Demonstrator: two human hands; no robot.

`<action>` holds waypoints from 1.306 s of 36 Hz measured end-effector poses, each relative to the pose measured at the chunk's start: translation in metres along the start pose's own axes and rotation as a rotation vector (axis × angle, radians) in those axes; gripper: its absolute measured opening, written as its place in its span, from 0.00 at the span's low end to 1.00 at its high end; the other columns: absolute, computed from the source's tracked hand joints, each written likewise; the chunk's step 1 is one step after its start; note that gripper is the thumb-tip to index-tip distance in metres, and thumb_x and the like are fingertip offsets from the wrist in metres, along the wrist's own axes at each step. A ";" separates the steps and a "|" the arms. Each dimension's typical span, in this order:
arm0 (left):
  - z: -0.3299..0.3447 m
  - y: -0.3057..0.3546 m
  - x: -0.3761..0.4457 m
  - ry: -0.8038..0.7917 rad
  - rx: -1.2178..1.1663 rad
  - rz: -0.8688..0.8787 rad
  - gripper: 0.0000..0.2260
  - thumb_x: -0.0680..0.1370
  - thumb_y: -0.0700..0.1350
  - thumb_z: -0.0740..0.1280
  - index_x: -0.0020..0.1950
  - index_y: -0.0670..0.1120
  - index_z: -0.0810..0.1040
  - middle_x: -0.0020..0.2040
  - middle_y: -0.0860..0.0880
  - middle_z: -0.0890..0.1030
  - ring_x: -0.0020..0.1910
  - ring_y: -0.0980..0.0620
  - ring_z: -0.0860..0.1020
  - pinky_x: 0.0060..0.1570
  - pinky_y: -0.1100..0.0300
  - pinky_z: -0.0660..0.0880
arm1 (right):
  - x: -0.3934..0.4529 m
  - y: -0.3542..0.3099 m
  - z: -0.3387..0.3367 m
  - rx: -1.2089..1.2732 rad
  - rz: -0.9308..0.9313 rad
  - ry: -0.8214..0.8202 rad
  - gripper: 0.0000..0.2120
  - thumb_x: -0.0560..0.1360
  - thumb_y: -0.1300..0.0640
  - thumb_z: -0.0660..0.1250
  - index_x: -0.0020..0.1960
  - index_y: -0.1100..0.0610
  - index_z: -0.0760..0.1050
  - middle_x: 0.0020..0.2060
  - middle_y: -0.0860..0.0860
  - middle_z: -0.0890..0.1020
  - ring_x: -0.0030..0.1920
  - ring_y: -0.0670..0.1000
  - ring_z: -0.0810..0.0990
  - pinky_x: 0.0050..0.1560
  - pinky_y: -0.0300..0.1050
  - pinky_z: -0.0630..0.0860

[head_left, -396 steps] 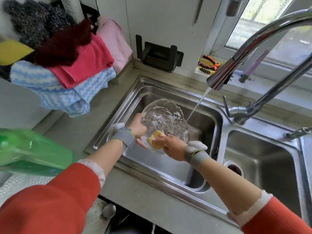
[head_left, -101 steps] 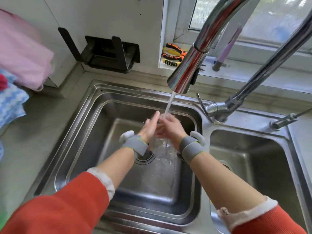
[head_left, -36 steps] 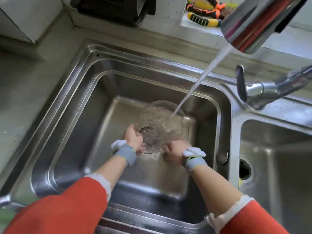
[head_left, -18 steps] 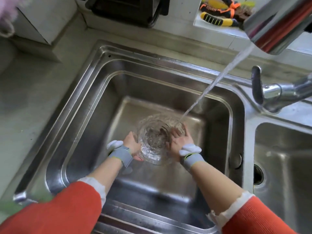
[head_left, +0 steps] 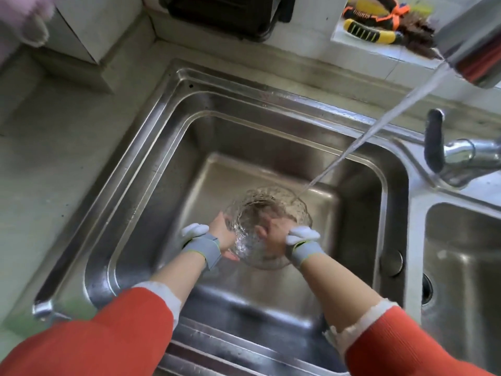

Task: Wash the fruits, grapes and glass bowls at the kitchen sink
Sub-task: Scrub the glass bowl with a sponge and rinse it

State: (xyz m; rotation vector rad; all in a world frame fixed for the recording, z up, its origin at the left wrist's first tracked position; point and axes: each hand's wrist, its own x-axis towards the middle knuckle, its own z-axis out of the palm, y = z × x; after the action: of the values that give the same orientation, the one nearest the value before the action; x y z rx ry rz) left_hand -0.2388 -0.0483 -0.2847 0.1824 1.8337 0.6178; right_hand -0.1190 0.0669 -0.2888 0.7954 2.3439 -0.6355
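A clear, textured glass bowl (head_left: 284, 204) sits low inside the left basin of the steel sink (head_left: 173, 126), its opening facing up toward me. My left hand (head_left: 223, 232) grips the bowl's left outer wall. My right hand (head_left: 272, 234) is inside the bowl, fingers spread against the glass. A stream of water (head_left: 379, 126) runs from the tap spout (head_left: 474, 47) at the upper right and lands on the bowl's far right rim. No fruit or grapes are in view.
The tap lever and base (head_left: 455, 156) stand on the divider to the right, with the second basin (head_left: 466, 267) beyond. A black rack (head_left: 227, 12) hangs on the back wall. Orange and yellow tools (head_left: 374, 23) lie on the sill. Grey counter (head_left: 54, 158) lies left.
My right hand has moved from the bowl's outer right side into the bowl. The bowl has turned more upright under the water; my left hand keeps its grip.
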 end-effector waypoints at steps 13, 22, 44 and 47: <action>-0.032 0.054 -0.032 0.090 0.297 0.085 0.19 0.79 0.36 0.60 0.70 0.39 0.65 0.63 0.39 0.73 0.16 0.53 0.75 0.16 0.65 0.69 | -0.069 -0.031 0.008 0.245 -0.204 0.080 0.05 0.78 0.56 0.62 0.49 0.55 0.75 0.43 0.58 0.81 0.45 0.59 0.79 0.42 0.47 0.69; 0.001 0.087 -0.070 0.172 0.396 0.464 0.21 0.83 0.48 0.56 0.75 0.45 0.63 0.75 0.45 0.64 0.75 0.48 0.61 0.72 0.59 0.56 | -0.077 -0.035 -0.066 1.453 0.033 0.294 0.11 0.77 0.69 0.64 0.37 0.60 0.71 0.23 0.49 0.77 0.21 0.43 0.74 0.23 0.34 0.71; 0.043 0.173 -0.073 0.081 0.145 0.493 0.20 0.80 0.57 0.55 0.59 0.47 0.80 0.60 0.45 0.79 0.58 0.46 0.77 0.61 0.56 0.70 | -0.138 0.030 -0.129 1.834 0.135 0.403 0.19 0.81 0.48 0.59 0.36 0.59 0.70 0.23 0.53 0.78 0.22 0.47 0.77 0.20 0.32 0.69; 0.029 0.158 -0.065 -0.084 -0.217 0.234 0.32 0.73 0.71 0.55 0.54 0.45 0.81 0.57 0.40 0.80 0.53 0.43 0.79 0.62 0.50 0.72 | -0.145 0.034 -0.134 1.867 0.089 0.417 0.19 0.80 0.48 0.60 0.34 0.58 0.69 0.23 0.52 0.78 0.23 0.47 0.77 0.21 0.33 0.69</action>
State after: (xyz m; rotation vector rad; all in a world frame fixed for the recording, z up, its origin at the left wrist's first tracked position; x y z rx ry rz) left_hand -0.2174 0.0680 -0.1586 0.2751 1.6634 0.9535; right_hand -0.0503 0.1141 -0.1067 1.7528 1.3062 -2.8379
